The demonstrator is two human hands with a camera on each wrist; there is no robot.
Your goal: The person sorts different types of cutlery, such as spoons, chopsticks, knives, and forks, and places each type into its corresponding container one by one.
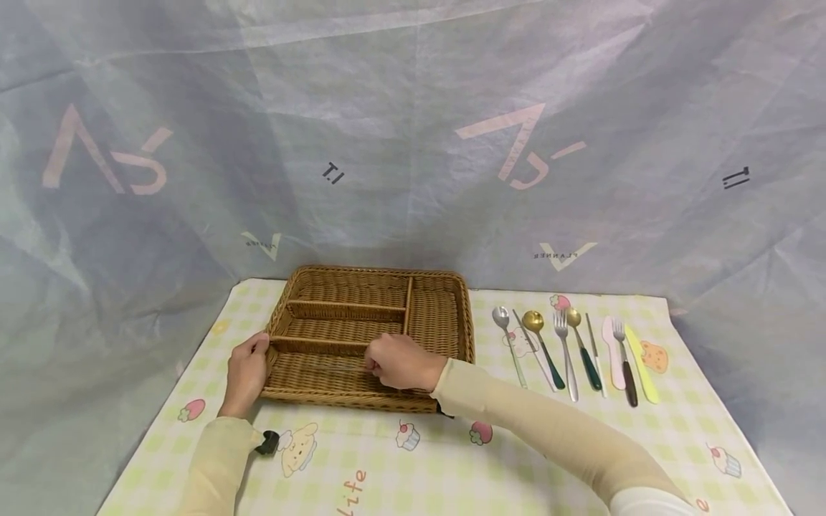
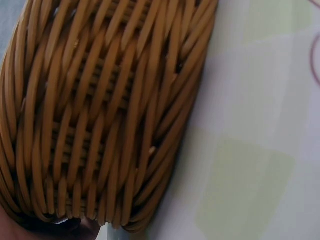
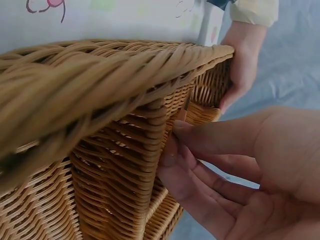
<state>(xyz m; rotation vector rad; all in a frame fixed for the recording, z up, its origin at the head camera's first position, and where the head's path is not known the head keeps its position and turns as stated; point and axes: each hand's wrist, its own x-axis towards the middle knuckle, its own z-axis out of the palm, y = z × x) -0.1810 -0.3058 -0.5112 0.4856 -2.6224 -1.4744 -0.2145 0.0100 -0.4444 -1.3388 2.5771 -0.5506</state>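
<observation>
A brown wicker basket [image 1: 361,403] with several compartments lies on the table. My left hand [image 1: 247,374] grips its left end at the rim; the left wrist view shows mostly the woven outer wall [image 2: 95,115]. My right hand [image 1: 403,362] is low in the front compartment. Between its thumb and fingers it pinches a thin, straight utensil [image 3: 183,111], which runs along the compartment towards the left end. The fingers cover much of this utensil, so its kind cannot be told. In the right wrist view, a wicker divider [image 3: 150,165] stands beside the fingertips.
Right of the basket lies a row of cutlery: a silver spoon [image 1: 500,317], gold spoons [image 1: 533,321], forks [image 1: 561,330], thin sticks [image 1: 594,347], a pink knife [image 1: 609,347] and a yellow-green knife [image 1: 642,362]. A grey cloth [image 1: 413,158] hangs behind the table.
</observation>
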